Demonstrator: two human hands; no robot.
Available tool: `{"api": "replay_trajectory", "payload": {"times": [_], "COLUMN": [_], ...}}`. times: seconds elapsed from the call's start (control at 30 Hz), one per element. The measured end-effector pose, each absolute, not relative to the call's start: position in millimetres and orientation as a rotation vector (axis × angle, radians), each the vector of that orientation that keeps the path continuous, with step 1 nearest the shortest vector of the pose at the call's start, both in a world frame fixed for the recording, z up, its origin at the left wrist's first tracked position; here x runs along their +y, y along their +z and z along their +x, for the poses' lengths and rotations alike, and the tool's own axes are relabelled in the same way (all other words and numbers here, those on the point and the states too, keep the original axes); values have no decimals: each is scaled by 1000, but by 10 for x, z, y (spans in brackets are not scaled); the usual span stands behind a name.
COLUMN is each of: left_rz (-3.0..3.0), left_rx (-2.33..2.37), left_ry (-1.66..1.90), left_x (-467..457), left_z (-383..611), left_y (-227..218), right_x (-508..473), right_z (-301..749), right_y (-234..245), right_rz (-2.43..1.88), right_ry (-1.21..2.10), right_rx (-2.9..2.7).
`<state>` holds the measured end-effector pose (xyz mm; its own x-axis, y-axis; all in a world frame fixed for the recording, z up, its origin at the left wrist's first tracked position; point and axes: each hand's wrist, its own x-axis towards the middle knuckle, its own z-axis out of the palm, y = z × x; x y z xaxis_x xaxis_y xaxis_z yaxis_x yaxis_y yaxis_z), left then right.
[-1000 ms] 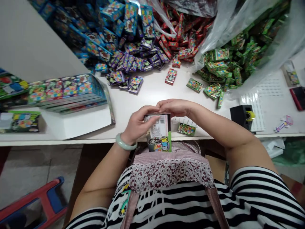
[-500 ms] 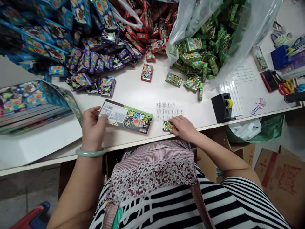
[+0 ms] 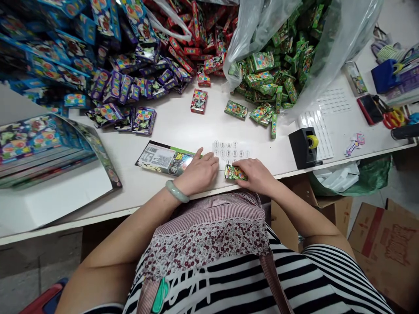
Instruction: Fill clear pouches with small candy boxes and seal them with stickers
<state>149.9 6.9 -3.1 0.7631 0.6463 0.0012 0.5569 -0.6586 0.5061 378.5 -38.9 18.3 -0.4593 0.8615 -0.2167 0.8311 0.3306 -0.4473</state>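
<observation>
A flat black-and-green printed carton [image 3: 161, 157] lies on the white table [image 3: 183, 126] near its front edge. My left hand [image 3: 198, 171] rests on the carton's right end, fingers reaching toward a clear sheet of round stickers [image 3: 231, 153]. My right hand [image 3: 257, 174] grips a small green box [image 3: 234, 172] just below that sheet.
Heaps of small blue, purple [image 3: 144, 120], red [image 3: 199, 100] and green [image 3: 236, 109] boxes cover the far side, the green ones spilling from a clear plastic bag [image 3: 327, 52]. A stack of flat printed cartons [image 3: 49, 144] sits left. A black tape dispenser [image 3: 304, 146] stands right.
The carton went from upright in both hands to flat on the table. My left hand slid from its left end to its right end. My right hand took hold of the small green box.
</observation>
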Motion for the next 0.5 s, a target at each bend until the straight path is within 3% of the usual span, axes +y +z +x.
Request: {"api": "replay_trajectory", "payload": {"times": [0.3,0.43,0.5], "left_rz": [2460,2408,2389], "left_rx": [853,908,950], "left_ry": [325,596,692], "left_x": [126,232,287], "left_z": [1312,1059,956], "left_y": [-59,-51,-31], "right_x": [80,374,502], "right_z": [3905,4433,4678], "right_y": [101,71,50], "right_rz": [-1661,-2014,-2232], "right_ry": [694,329,308], "right_rx": [-2371,-1865,-1685]}}
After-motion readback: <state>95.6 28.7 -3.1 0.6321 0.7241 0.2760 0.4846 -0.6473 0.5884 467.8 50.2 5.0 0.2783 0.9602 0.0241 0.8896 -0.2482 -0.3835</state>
